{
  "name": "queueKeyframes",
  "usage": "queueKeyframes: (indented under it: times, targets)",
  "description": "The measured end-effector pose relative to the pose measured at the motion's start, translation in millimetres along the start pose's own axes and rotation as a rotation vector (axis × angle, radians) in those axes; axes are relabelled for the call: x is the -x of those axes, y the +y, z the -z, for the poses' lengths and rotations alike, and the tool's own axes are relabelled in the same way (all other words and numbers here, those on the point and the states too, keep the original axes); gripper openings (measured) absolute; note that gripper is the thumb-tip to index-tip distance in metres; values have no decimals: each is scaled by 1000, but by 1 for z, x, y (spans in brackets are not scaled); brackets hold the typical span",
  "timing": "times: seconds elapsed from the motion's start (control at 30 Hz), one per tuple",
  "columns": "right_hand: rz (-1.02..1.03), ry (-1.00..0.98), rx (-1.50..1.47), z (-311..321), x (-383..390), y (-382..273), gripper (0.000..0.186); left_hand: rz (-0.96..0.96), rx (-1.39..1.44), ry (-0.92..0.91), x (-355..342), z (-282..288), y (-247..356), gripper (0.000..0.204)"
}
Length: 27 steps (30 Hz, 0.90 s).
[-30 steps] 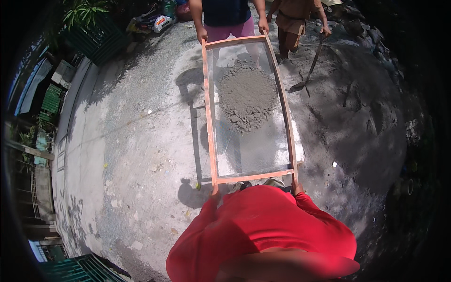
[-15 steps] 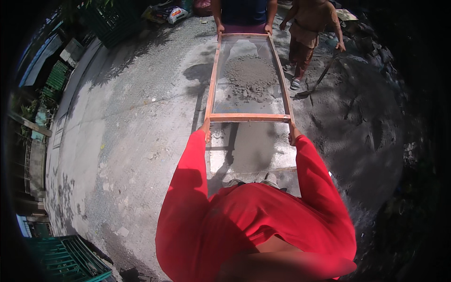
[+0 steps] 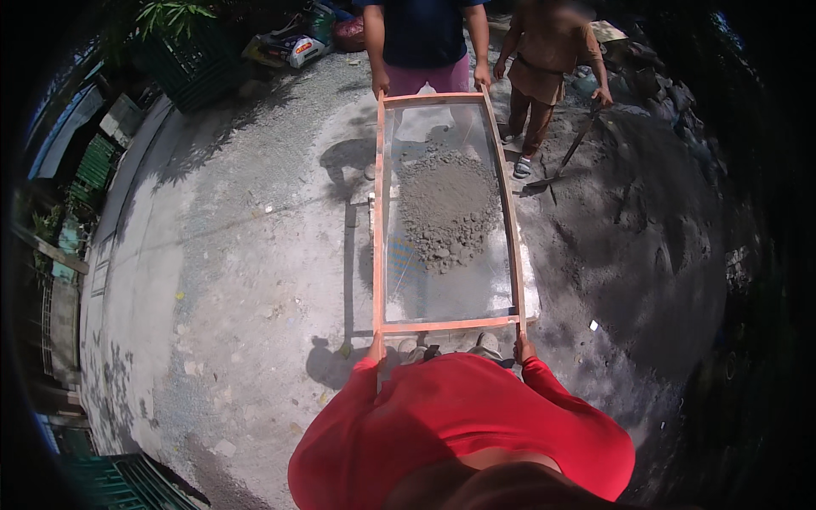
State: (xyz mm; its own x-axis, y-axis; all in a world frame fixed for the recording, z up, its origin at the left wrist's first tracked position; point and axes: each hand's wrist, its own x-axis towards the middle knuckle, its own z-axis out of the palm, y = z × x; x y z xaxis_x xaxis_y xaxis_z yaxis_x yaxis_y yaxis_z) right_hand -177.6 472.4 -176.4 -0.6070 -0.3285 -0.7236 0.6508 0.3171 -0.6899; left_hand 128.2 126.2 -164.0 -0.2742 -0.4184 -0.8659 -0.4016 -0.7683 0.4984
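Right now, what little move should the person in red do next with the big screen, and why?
Probably a gentle push away: the left hand and right hand hold the wooden frame by its near end, close to the red top, a co-worker grips the far end, and lumpy grey sand lies heaped on the mesh.

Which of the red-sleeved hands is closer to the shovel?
Right. The right hand grips the near right corner of the wooden frame, with the shovel ahead and to its right. The left hand grips the near left corner, farther from the shovel.
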Motion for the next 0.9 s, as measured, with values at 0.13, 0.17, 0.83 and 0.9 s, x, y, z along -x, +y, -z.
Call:
queueKeyframes:
  times: [0.13,0.17,0.83,0.9]
  targets:
    - [-36,56,35,-47,-63,-104,60,-64,-118,-8,-13,-28,113,68]
    - [-49,78,12,-60,-78,-135,60,-15,-146,16,-17,-35,151,68]
    - [-323,-153,-167,5,0,-35,49,192,202,-471,4,18,13,58]
    - [-274,-108,-86,-11,-10,-66,49,102,62,-290,-3,5,39,51]
